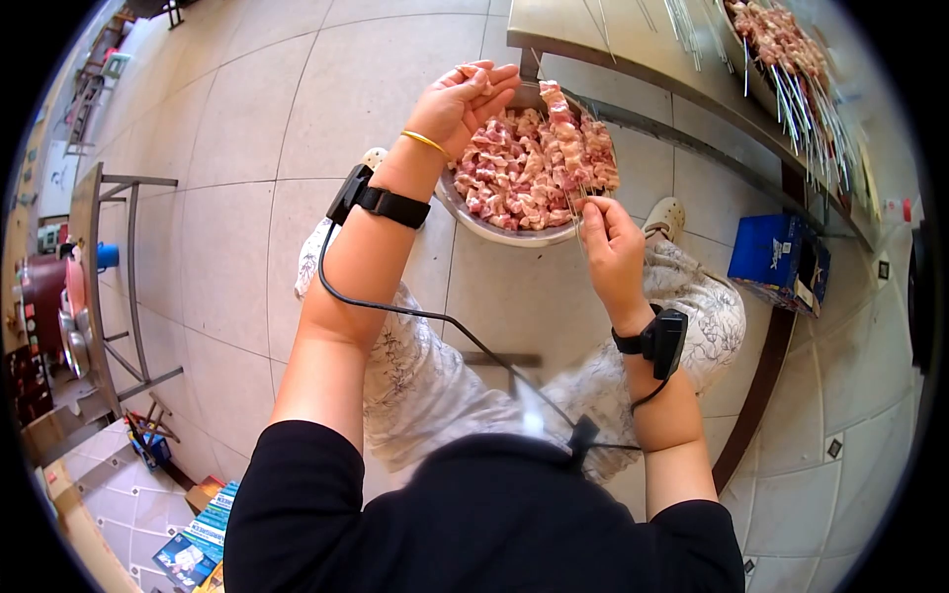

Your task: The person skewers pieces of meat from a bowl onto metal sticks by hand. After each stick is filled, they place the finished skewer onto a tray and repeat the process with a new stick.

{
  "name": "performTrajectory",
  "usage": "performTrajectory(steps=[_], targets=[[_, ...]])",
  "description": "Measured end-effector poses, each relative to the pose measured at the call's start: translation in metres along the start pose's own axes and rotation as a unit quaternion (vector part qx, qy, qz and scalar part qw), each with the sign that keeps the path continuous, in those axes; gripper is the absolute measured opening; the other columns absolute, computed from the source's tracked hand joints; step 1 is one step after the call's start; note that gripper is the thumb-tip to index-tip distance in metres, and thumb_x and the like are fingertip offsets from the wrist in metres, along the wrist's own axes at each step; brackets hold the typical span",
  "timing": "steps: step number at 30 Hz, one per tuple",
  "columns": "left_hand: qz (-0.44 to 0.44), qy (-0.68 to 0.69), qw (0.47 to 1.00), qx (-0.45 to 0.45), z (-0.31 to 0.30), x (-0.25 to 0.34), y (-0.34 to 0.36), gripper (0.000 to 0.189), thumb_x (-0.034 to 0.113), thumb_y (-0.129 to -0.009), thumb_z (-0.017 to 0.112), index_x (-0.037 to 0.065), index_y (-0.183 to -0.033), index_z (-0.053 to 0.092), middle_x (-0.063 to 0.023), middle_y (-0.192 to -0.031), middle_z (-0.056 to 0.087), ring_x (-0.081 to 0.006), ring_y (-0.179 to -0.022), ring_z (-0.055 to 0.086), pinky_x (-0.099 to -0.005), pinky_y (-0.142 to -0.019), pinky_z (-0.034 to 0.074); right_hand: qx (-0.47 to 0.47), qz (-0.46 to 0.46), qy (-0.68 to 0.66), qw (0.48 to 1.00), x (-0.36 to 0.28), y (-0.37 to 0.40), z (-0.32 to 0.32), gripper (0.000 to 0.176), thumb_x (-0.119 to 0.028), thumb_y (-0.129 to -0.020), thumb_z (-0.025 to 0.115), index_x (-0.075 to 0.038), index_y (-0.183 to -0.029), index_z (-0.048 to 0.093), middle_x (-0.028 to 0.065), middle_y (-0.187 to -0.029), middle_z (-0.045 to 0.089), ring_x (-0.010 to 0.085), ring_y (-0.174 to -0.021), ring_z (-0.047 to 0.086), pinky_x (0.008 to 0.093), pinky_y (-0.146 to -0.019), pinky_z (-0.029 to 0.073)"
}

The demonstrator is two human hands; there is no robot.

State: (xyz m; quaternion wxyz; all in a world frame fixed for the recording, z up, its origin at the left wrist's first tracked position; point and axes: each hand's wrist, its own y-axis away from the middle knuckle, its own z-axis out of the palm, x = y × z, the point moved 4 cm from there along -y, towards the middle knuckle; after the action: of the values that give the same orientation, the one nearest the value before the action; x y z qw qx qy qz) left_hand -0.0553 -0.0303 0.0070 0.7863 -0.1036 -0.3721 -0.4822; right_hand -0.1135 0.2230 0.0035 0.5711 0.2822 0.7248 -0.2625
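Note:
A metal bowl (524,237) heaped with raw meat pieces (504,173) rests low between my feet. My right hand (611,252) pinches the lower end of a metal skewer (579,219) at the bowl's right rim. Chunks of meat are threaded along this meat skewer (564,133), which points up and away over the bowl. Other threaded meat (598,153) lies beside it on the bowl's right side. Above the bowl's far left edge, my left hand (465,104) is turned palm up, its fingers curled around a small pale-pink piece of meat (478,75).
A metal-edged table (633,64) stands at the upper right, with loose skewers (687,30) and a pile of finished meat skewers (786,49). A blue box (776,257) sits on the floor below it. Metal-framed furniture (124,277) stands at the left.

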Motion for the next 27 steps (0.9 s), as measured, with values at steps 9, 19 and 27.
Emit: performTrajectory(steps=[9, 19, 27], targets=[[0.004, 0.062, 0.997, 0.045, 0.003, 0.01, 0.003, 0.024, 0.011, -0.097, 0.045, -0.007, -0.113, 0.042, -0.0265, -0.124, 0.053, -0.0339, -0.118, 0.053, -0.0377, -0.101, 0.047, -0.064, 0.034, 0.037, 0.997, -0.011, 0.004, 0.004, 0.013, -0.01, -0.091, 0.058, 0.002, -0.095, 0.062, 0.0044, -0.062, 0.051, 0.0077, -0.054, 0.043, 0.024, -0.05, 0.037], [0.056, 0.014, 0.998, 0.029, 0.002, 0.012, 0.002, 0.031, 0.006, -0.096, 0.045, -0.006, -0.123, 0.034, -0.027, -0.126, 0.051, -0.0357, -0.119, 0.051, -0.0388, -0.103, 0.045, -0.098, 0.018, 0.046, 0.994, -0.011, 0.005, 0.011, 0.013, -0.01, -0.095, 0.054, 0.001, -0.098, 0.06, -0.0047, -0.065, 0.047, 0.0027, -0.058, 0.041, 0.0189, -0.051, 0.033], [0.056, 0.012, 0.998, 0.016, 0.002, 0.007, 0.001, 0.036, 0.005, -0.096, 0.045, -0.007, -0.127, 0.031, -0.0268, -0.125, 0.052, -0.0359, -0.118, 0.052, -0.0378, -0.102, 0.046, -0.079, 0.035, 0.046, 0.995, -0.012, 0.004, 0.009, 0.013, -0.009, -0.091, 0.058, 0.003, -0.097, 0.061, 0.0055, -0.059, 0.05, 0.0083, -0.052, 0.042, 0.0249, -0.049, 0.036]])
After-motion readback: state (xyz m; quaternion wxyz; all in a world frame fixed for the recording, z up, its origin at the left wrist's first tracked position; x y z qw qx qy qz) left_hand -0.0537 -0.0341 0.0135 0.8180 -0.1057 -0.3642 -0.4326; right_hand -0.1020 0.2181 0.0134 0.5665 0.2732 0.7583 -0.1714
